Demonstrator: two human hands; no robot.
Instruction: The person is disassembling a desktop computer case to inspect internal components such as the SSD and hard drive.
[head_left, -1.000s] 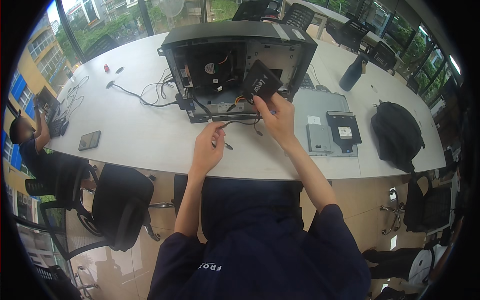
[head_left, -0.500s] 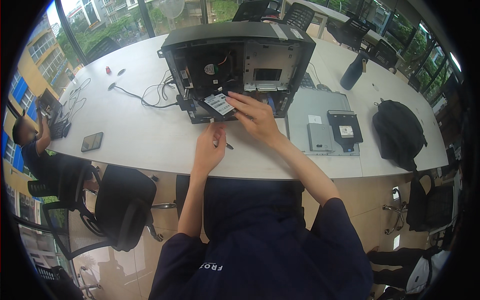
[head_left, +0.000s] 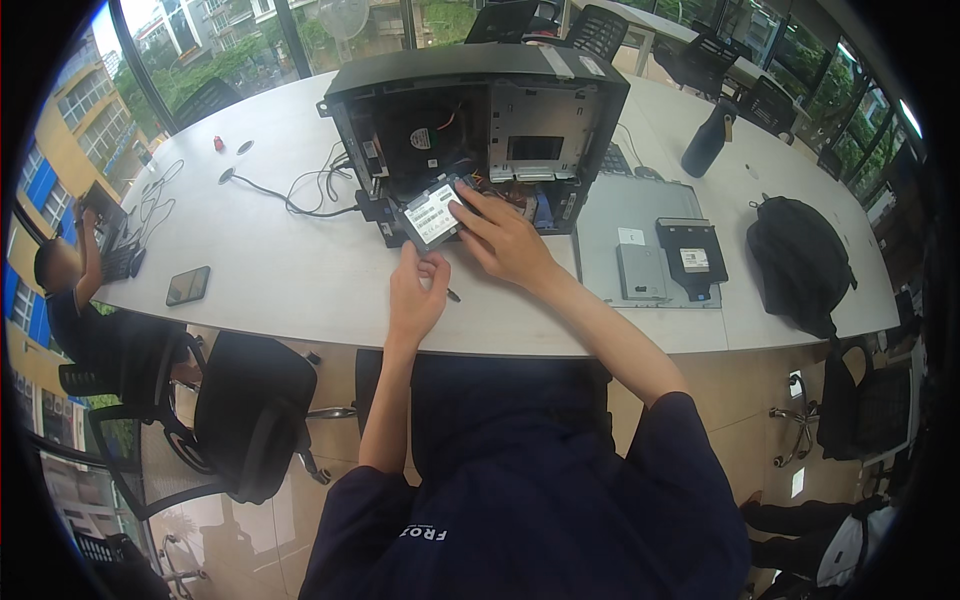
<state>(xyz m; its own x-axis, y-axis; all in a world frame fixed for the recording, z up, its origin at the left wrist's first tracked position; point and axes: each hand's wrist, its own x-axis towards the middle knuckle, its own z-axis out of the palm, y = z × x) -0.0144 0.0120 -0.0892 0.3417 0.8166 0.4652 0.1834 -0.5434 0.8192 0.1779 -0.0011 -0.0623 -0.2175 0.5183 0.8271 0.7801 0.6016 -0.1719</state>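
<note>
A flat dark drive (head_left: 431, 216) with a white label is held tilted at the front opening of a black desktop computer case (head_left: 478, 62). My right hand (head_left: 512, 245) grips its right side, fingers over the label's edge and the thumb hidden. My left hand (head_left: 420, 290) is closed at the drive's near lower corner, its fingertips pinching there. Inside the open case are a round fan (head_left: 420, 139), a metal bracket (head_left: 540, 130) and loose coloured wires. A small dark pen-like tool (head_left: 454, 296) lies on the table beside my left hand.
Right of the case, a grey side panel (head_left: 600, 215) carries a small metal box (head_left: 641, 270) and a black drive caddy (head_left: 690, 258). Beyond are a blue bottle (head_left: 708, 142) and a black backpack (head_left: 797, 265). A phone (head_left: 188, 286) and cables (head_left: 290, 208) lie left; another person sits far left.
The drive has tilted up, so its label faces me more fully, and it has shifted slightly left and nearer. My left fingers have moved slightly left, to its lower corner.
</note>
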